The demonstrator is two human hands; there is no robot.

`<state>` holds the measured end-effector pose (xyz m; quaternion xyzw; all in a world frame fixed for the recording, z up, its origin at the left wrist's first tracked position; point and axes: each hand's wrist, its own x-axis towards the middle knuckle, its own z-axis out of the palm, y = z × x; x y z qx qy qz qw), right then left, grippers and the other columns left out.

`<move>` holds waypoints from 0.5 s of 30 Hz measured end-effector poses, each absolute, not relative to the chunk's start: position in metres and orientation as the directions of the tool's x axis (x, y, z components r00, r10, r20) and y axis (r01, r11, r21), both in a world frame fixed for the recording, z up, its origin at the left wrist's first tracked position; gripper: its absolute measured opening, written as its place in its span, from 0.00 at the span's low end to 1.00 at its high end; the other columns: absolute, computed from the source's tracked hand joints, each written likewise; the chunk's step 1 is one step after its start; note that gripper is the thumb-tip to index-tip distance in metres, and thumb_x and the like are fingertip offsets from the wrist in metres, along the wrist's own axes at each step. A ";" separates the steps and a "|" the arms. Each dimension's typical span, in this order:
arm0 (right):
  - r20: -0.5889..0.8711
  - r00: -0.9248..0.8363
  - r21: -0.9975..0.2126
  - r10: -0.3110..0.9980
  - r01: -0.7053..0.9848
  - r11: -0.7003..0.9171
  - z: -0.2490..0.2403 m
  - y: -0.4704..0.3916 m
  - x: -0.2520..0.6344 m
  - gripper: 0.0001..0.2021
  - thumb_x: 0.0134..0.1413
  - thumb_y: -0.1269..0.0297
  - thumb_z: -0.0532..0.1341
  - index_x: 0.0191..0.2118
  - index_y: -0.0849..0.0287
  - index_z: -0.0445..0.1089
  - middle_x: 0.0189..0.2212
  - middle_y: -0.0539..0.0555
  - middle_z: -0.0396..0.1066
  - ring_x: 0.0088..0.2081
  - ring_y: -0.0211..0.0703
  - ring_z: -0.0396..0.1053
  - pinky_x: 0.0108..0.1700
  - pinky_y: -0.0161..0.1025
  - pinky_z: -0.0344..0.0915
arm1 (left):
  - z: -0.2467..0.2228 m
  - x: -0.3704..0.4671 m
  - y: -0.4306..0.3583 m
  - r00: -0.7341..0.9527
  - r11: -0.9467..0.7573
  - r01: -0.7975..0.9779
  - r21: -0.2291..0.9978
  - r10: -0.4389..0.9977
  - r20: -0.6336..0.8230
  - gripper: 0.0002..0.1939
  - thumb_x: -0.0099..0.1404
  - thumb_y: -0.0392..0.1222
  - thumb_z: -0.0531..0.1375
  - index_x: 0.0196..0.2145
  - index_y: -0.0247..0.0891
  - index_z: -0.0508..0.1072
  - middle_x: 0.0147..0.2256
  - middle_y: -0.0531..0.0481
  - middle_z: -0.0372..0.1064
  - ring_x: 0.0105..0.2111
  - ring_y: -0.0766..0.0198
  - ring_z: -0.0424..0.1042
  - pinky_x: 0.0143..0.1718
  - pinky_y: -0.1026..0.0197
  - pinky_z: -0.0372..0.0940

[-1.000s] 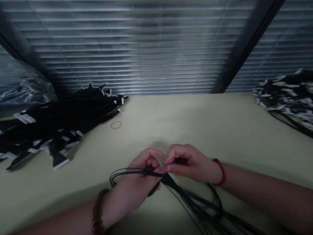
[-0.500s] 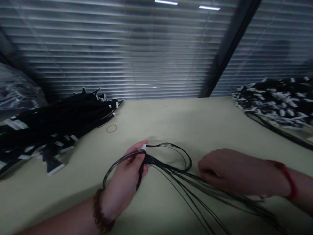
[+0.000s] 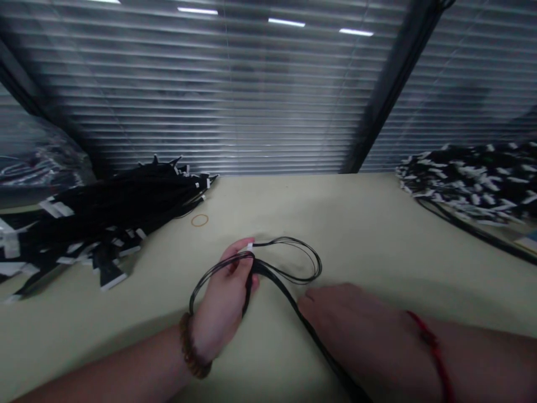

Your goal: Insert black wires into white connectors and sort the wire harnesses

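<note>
1. cables, thin and black, run as a bundle from the near edge up to the left hand.
2. the right hand, a red band on its wrist, is curled over the bundle; its fingers are hidden, so i cannot tell whether it grips.
3. the left hand, wearing a bead bracelet, grasps the bundle between thumb and fingers; one loop bends back over it, another lies to its right.
4. a white plug shows at its fingertips.
5. beyond, a rubber band lies on the pale table.
6. heaps of black cables with white ends sit left and right.
7. behind are a clear bag, far left, and blinds.
</note>
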<state>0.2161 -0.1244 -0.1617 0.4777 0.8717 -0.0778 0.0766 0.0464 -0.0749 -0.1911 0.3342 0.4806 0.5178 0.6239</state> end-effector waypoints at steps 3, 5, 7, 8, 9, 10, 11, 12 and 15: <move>-0.182 -0.580 -0.197 0.794 0.813 0.549 -0.153 -0.102 0.212 0.10 0.54 0.76 0.54 0.36 0.61 0.72 0.32 0.55 0.75 0.33 0.45 0.74 0.30 0.36 0.60 | -0.192 0.046 -0.077 0.062 0.236 -0.311 0.921 0.972 -0.228 0.19 0.55 0.40 0.63 0.46 0.41 0.71 0.27 0.57 0.67 0.22 0.73 0.62 0.22 0.72 0.59; -0.219 -0.590 -0.299 0.777 0.799 0.522 -0.145 -0.081 0.211 0.11 0.54 0.77 0.52 0.33 0.64 0.73 0.31 0.57 0.75 0.33 0.43 0.72 0.33 0.36 0.60 | -0.190 0.046 -0.080 0.100 0.245 -0.308 0.919 0.969 -0.225 0.19 0.54 0.39 0.63 0.45 0.40 0.70 0.27 0.57 0.67 0.22 0.73 0.62 0.23 0.72 0.60; -0.264 -0.587 -0.406 0.766 0.787 0.464 -0.137 -0.062 0.210 0.13 0.55 0.77 0.51 0.31 0.66 0.73 0.29 0.57 0.74 0.32 0.41 0.71 0.34 0.35 0.61 | -0.187 0.046 -0.082 0.141 0.267 -0.303 0.915 0.962 -0.234 0.18 0.53 0.38 0.63 0.44 0.39 0.71 0.27 0.56 0.67 0.21 0.74 0.62 0.22 0.71 0.59; -0.287 -0.587 -0.450 0.757 0.781 0.434 -0.135 -0.053 0.211 0.14 0.55 0.77 0.50 0.32 0.67 0.74 0.29 0.57 0.74 0.32 0.39 0.70 0.33 0.34 0.61 | -0.186 0.047 -0.083 0.166 0.277 -0.305 0.911 0.957 -0.236 0.18 0.53 0.37 0.63 0.43 0.39 0.71 0.27 0.56 0.67 0.21 0.74 0.62 0.22 0.71 0.59; -0.313 -0.597 -0.499 0.738 0.765 0.408 -0.134 -0.047 0.213 0.15 0.55 0.76 0.49 0.34 0.67 0.74 0.30 0.56 0.74 0.31 0.37 0.70 0.33 0.32 0.62 | -0.185 0.047 -0.084 0.192 0.284 -0.309 0.908 0.953 -0.233 0.17 0.53 0.36 0.63 0.43 0.38 0.71 0.28 0.55 0.68 0.21 0.74 0.62 0.22 0.71 0.58; -0.334 -0.612 -0.549 0.717 0.745 0.380 -0.134 -0.042 0.214 0.15 0.56 0.75 0.49 0.35 0.67 0.74 0.31 0.55 0.74 0.31 0.36 0.70 0.33 0.31 0.63 | -0.184 0.047 -0.084 0.218 0.287 -0.312 0.906 0.949 -0.226 0.16 0.54 0.36 0.62 0.42 0.38 0.71 0.28 0.54 0.68 0.21 0.73 0.63 0.22 0.70 0.58; -0.348 -0.628 -0.599 0.696 0.720 0.351 -0.134 -0.040 0.216 0.15 0.56 0.74 0.49 0.36 0.67 0.74 0.31 0.55 0.74 0.31 0.35 0.69 0.32 0.30 0.64 | -0.185 0.047 -0.084 0.239 0.281 -0.316 0.906 0.948 -0.211 0.15 0.55 0.36 0.62 0.42 0.38 0.71 0.28 0.54 0.68 0.21 0.73 0.63 0.22 0.70 0.57; -0.356 -0.645 -0.657 0.676 0.687 0.310 -0.136 -0.040 0.218 0.15 0.55 0.73 0.50 0.35 0.67 0.74 0.30 0.54 0.74 0.30 0.34 0.69 0.32 0.29 0.64 | -0.186 0.047 -0.084 0.254 0.271 -0.320 0.908 0.948 -0.193 0.14 0.55 0.37 0.61 0.42 0.39 0.70 0.28 0.54 0.68 0.21 0.73 0.63 0.21 0.70 0.56; -0.348 -0.663 -0.801 0.662 0.578 0.157 -0.140 -0.048 0.222 0.12 0.54 0.69 0.53 0.32 0.66 0.74 0.26 0.51 0.71 0.27 0.32 0.67 0.30 0.29 0.64 | -0.191 0.047 -0.082 0.271 0.259 -0.303 0.917 0.946 -0.177 0.13 0.57 0.37 0.61 0.42 0.40 0.69 0.25 0.56 0.65 0.20 0.74 0.61 0.20 0.70 0.54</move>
